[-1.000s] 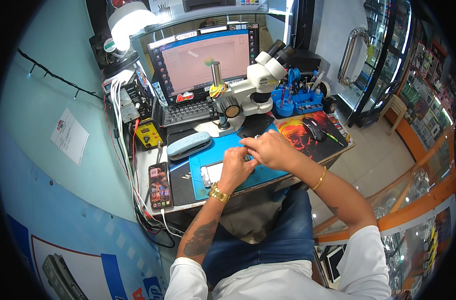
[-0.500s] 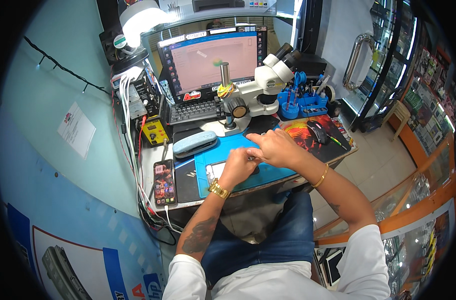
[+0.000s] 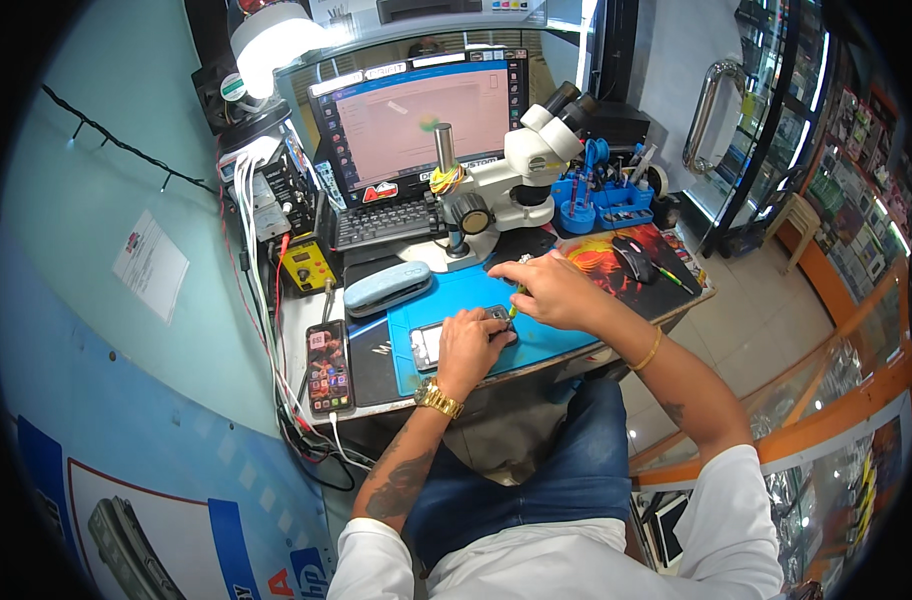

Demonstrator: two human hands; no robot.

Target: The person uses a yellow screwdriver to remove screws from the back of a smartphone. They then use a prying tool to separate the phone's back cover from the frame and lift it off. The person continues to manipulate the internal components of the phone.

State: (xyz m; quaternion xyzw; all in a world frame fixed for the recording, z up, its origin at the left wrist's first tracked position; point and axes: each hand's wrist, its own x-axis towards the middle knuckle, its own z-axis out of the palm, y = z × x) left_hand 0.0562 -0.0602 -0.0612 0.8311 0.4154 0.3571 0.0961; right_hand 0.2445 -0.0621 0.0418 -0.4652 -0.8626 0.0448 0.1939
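Hands have parted above the blue mat point(image 3: 399, 365), bringing the yellow-green tool point(image 3: 513, 311) grasped by the right hand point(image 3: 558, 290) down to the opened phone point(image 3: 426, 345) lying on it, partly beneath the left hand point(image 3: 468, 345), whose grip is unclear

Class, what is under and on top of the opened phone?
Under the opened phone is the blue mat; the patch directly beneath is covered. Over its middle lies the left hand, hiding that part. The right hand holds a green-and-yellow tool down at the phone's right end.
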